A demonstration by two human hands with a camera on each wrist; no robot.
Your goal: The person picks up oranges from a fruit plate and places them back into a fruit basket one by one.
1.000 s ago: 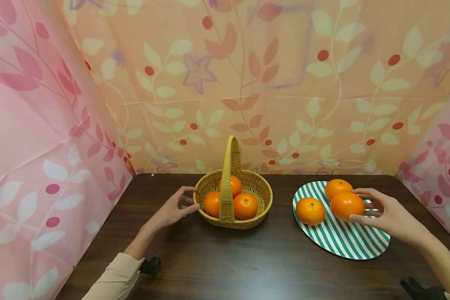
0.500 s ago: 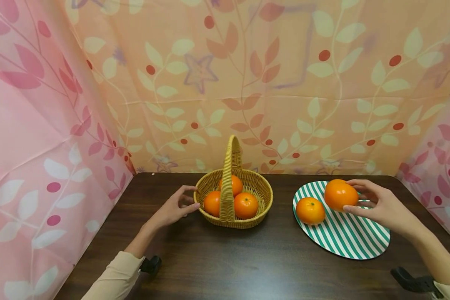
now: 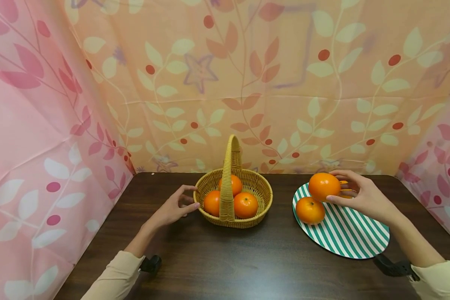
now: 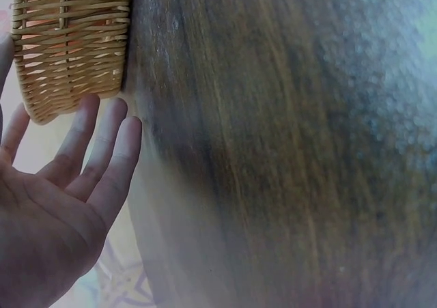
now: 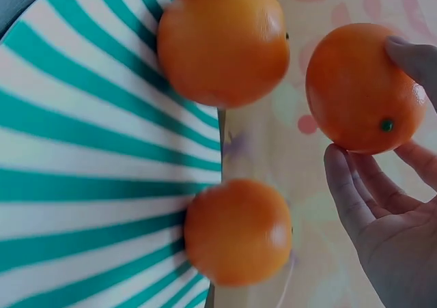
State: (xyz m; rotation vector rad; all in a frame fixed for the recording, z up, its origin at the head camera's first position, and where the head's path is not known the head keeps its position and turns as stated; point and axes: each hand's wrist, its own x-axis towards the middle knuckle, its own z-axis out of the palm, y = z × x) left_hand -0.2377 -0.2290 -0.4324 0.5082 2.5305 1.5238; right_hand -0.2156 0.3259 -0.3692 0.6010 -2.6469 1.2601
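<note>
My right hand (image 3: 363,196) holds an orange (image 3: 324,187) between thumb and fingertips, raised above the striped plate (image 3: 354,237). A green stem dot shows on this orange in the right wrist view. One orange (image 3: 310,210) rests at the plate's left side, just below the held one. Another sits farther back, mostly hidden behind my fingers in the head view; the right wrist view shows both plate oranges apart from the held one. My left hand (image 3: 176,207) touches the left end of the wicker basket (image 3: 264,196) with thumb and index finger, its other fingers extended. Several oranges lie inside.
The basket's tall arched handle (image 3: 226,183) crosses its middle. Dark wood table (image 3: 247,258) surface lies between basket and plate. A patterned cloth (image 3: 281,83) hangs behind the table and along both sides. Each wrist wears a black strap device (image 3: 150,264).
My right hand has lifted the orange off the plate's middle area and carried it left and slightly back, over the left plate orange. The left hand and basket have stayed in place.
</note>
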